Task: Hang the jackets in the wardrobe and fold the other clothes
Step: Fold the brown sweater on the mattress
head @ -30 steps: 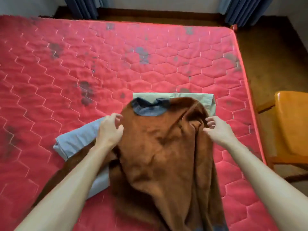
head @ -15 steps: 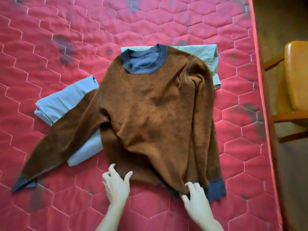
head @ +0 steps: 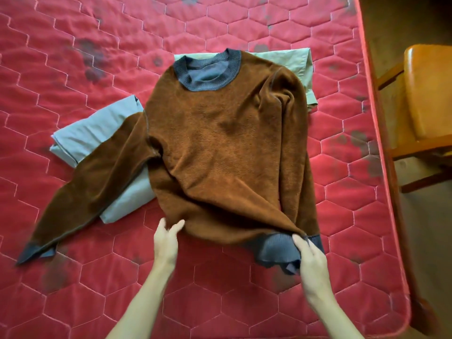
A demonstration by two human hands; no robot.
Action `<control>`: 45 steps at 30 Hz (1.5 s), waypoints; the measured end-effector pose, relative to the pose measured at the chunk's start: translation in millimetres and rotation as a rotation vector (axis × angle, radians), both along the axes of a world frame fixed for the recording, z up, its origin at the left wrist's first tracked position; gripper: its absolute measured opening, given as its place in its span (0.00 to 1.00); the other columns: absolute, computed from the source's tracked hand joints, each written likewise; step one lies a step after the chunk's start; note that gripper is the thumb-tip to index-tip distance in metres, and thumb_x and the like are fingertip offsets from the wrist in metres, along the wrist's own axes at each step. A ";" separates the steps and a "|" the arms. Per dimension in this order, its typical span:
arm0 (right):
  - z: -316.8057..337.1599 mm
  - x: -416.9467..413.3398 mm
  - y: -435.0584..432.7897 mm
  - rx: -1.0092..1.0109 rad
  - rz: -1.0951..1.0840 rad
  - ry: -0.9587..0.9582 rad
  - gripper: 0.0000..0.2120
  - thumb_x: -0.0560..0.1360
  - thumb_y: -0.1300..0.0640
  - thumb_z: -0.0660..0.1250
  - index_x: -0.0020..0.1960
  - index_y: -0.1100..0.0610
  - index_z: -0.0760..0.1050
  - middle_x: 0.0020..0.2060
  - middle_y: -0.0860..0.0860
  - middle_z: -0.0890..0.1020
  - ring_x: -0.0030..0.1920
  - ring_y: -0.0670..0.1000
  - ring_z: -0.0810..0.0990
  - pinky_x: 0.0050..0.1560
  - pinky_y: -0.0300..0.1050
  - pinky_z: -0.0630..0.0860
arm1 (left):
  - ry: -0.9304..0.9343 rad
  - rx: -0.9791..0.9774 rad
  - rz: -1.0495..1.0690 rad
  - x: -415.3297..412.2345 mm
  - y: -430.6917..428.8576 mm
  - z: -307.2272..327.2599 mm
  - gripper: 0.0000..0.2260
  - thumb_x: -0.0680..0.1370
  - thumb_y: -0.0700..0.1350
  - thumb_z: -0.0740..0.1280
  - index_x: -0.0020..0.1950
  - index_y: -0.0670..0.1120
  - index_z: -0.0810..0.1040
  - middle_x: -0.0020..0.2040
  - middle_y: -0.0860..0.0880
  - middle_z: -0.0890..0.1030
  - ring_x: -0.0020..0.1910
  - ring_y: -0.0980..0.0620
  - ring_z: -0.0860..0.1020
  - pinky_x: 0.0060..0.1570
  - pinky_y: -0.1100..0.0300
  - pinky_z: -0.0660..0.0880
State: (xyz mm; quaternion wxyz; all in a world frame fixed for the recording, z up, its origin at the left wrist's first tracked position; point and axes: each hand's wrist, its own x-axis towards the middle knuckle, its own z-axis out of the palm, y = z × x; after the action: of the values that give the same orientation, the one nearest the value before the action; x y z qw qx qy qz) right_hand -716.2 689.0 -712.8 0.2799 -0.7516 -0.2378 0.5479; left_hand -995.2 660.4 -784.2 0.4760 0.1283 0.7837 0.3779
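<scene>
A brown sweater (head: 220,143) with a dark blue collar and cuffs lies face up on the red quilted mattress (head: 73,69). Its left sleeve stretches out toward the lower left; the right sleeve is folded down along the body. My left hand (head: 166,243) pinches the sweater's bottom hem at the left. My right hand (head: 310,260) grips the blue ribbed hem at the lower right. Under the sweater lie a folded light blue garment (head: 90,133) on the left and a folded pale green garment (head: 300,67) at the top right.
The mattress edge (head: 381,167) runs down the right side. Beyond it stands a wooden chair (head: 428,94) on a brown floor. Bare mattress lies in front of my hands and to the far left.
My hands left the sweater's shoulders and came down to its bottom hem. They now hold the hem, and the blue ribbed band has been pulled out at the lower right.
</scene>
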 end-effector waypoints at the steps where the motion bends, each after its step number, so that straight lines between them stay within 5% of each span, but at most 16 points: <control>1: -4.7 1.5 0.0 0.013 -0.060 0.044 0.10 0.79 0.56 0.64 0.41 0.55 0.81 0.35 0.50 0.83 0.38 0.53 0.79 0.38 0.47 0.76 | 0.002 0.022 0.024 0.4 0.8 3.7 0.05 0.80 0.38 0.67 0.53 0.46 0.77 0.51 0.48 0.83 0.49 0.52 0.80 0.56 0.54 0.76; 4: 1.0 1.4 5.9 -0.032 -0.259 0.273 0.07 0.78 0.58 0.65 0.48 0.59 0.80 0.39 0.53 0.84 0.39 0.53 0.81 0.36 0.44 0.77 | 0.115 0.005 -0.062 -0.6 -7.6 16.6 0.04 0.81 0.45 0.67 0.52 0.46 0.74 0.47 0.45 0.83 0.45 0.48 0.80 0.49 0.52 0.77; 8: -4.5 12.2 -4.9 -0.064 -0.043 0.242 0.10 0.77 0.56 0.68 0.51 0.62 0.82 0.45 0.59 0.85 0.46 0.59 0.83 0.51 0.55 0.78 | 0.242 -0.069 -0.178 -13.5 -30.1 28.1 0.07 0.81 0.48 0.67 0.54 0.47 0.72 0.43 0.47 0.82 0.41 0.49 0.81 0.42 0.54 0.77; 12: -15.4 24.4 -39.4 -0.200 0.442 -0.004 0.10 0.74 0.64 0.73 0.46 0.67 0.72 0.26 0.61 0.77 0.23 0.57 0.77 0.27 0.45 0.71 | 0.303 -0.232 -0.236 -42.2 -72.9 21.2 0.08 0.80 0.50 0.68 0.53 0.48 0.74 0.42 0.46 0.83 0.44 0.43 0.82 0.49 0.44 0.77; 14: -19.3 25.7 -59.1 -0.245 0.536 -0.051 0.12 0.72 0.69 0.71 0.43 0.63 0.67 0.22 0.57 0.75 0.20 0.56 0.76 0.26 0.43 0.67 | 0.353 -0.313 -0.325 -54.0 -92.6 19.7 0.11 0.80 0.52 0.67 0.55 0.46 0.76 0.46 0.45 0.84 0.50 0.42 0.81 0.53 0.45 0.75; 16: -17.7 18.0 -71.9 -0.290 0.750 -0.090 0.14 0.70 0.63 0.73 0.41 0.59 0.66 0.21 0.50 0.73 0.22 0.51 0.77 0.26 0.42 0.68 | 0.395 -0.369 -0.374 -63.9 -103.5 20.4 0.12 0.80 0.53 0.66 0.58 0.47 0.79 0.54 0.44 0.84 0.57 0.39 0.80 0.56 0.47 0.73; 19: -17.7 8.4 -79.0 -0.419 1.011 -0.125 0.20 0.60 0.43 0.79 0.40 0.55 0.75 0.28 0.47 0.81 0.29 0.39 0.78 0.34 0.35 0.72 | 0.482 -0.502 -0.366 -77.2 -109.0 18.0 0.11 0.81 0.57 0.64 0.51 0.50 0.78 0.52 0.41 0.84 0.55 0.35 0.79 0.50 0.48 0.72; 22: -38.9 15.5 -73.4 -0.354 0.624 -0.274 0.19 0.67 0.43 0.77 0.51 0.53 0.78 0.46 0.50 0.84 0.45 0.46 0.81 0.47 0.35 0.74 | 0.522 -0.628 -0.429 -84.1 -108.2 10.1 0.11 0.80 0.55 0.65 0.50 0.47 0.76 0.51 0.39 0.83 0.54 0.36 0.79 0.50 0.47 0.74; 25: -58.3 30.1 -48.9 -0.252 0.197 -0.583 0.33 0.72 0.52 0.74 0.70 0.63 0.65 0.64 0.66 0.73 0.64 0.64 0.72 0.64 0.56 0.70 | 0.580 -0.636 -0.384 -79.2 -94.8 4.0 0.14 0.80 0.49 0.66 0.62 0.44 0.73 0.56 0.37 0.81 0.58 0.34 0.78 0.53 0.45 0.73; 28: -68.9 55.9 -19.6 -0.344 0.199 -0.636 0.42 0.71 0.48 0.76 0.76 0.61 0.57 0.67 0.67 0.69 0.66 0.67 0.71 0.63 0.58 0.69 | 0.670 -0.593 -0.310 -63.6 -73.8 2.9 0.23 0.78 0.45 0.67 0.71 0.42 0.67 0.64 0.32 0.73 0.62 0.30 0.73 0.59 0.39 0.71; 30: -75.4 75.7 -7.0 -0.433 0.392 -0.688 0.30 0.72 0.46 0.74 0.68 0.56 0.69 0.61 0.63 0.77 0.60 0.65 0.77 0.56 0.55 0.73 | 0.712 -0.520 -0.327 -51.1 -57.6 5.3 0.24 0.77 0.43 0.68 0.71 0.42 0.67 0.66 0.33 0.70 0.64 0.31 0.71 0.60 0.38 0.70; 32: -68.1 87.0 4.4 -0.449 0.508 -0.680 0.10 0.73 0.47 0.72 0.46 0.53 0.77 0.49 0.59 0.83 0.53 0.62 0.80 0.50 0.52 0.74 | 0.739 -0.418 -0.348 -36.6 -41.1 8.3 0.22 0.76 0.42 0.68 0.69 0.43 0.69 0.66 0.36 0.70 0.63 0.34 0.71 0.59 0.39 0.71; 34: -57.8 103.5 17.1 -0.362 0.508 -0.688 0.16 0.76 0.49 0.69 0.33 0.56 0.75 0.36 0.58 0.82 0.44 0.62 0.79 0.45 0.51 0.72 | 0.738 -0.304 -0.398 -19.0 -24.5 12.3 0.20 0.76 0.41 0.68 0.68 0.45 0.71 0.65 0.39 0.71 0.62 0.38 0.73 0.58 0.42 0.73; 39: 5.0 180.5 67.8 -0.117 0.023 -0.734 0.19 0.74 0.49 0.63 0.35 0.63 0.74 0.35 0.65 0.78 0.41 0.64 0.76 0.44 0.56 0.72 | 0.643 -0.060 -0.518 35.2 27.3 20.0 0.17 0.79 0.41 0.66 0.67 0.46 0.74 0.64 0.46 0.75 0.63 0.48 0.75 0.62 0.55 0.71; 43: 48.4 262.1 121.4 -0.042 -0.276 -0.726 0.18 0.62 0.40 0.61 0.35 0.55 0.68 0.36 0.55 0.75 0.52 0.69 0.79 0.40 0.47 0.73 | 0.568 0.052 -0.590 96.4 92.4 35.6 0.15 0.80 0.44 0.66 0.67 0.49 0.74 0.65 0.49 0.76 0.63 0.52 0.77 0.64 0.58 0.72; 45: 85.0 274.0 145.1 0.022 -0.306 -0.723 0.09 0.70 0.48 0.68 0.38 0.52 0.71 0.45 0.54 0.76 0.55 0.62 0.78 0.45 0.44 0.74 | 0.517 0.112 -0.677 131.7 130.1 44.2 0.16 0.80 0.44 0.65 0.68 0.50 0.74 0.64 0.49 0.76 0.63 0.51 0.76 0.64 0.58 0.70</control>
State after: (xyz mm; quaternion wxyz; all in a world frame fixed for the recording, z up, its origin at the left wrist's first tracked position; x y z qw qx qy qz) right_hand -442.2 834.0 -627.8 0.2645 -0.9199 -0.2120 0.1972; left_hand -863.4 790.5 -740.0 0.3534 0.4944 0.7691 0.1977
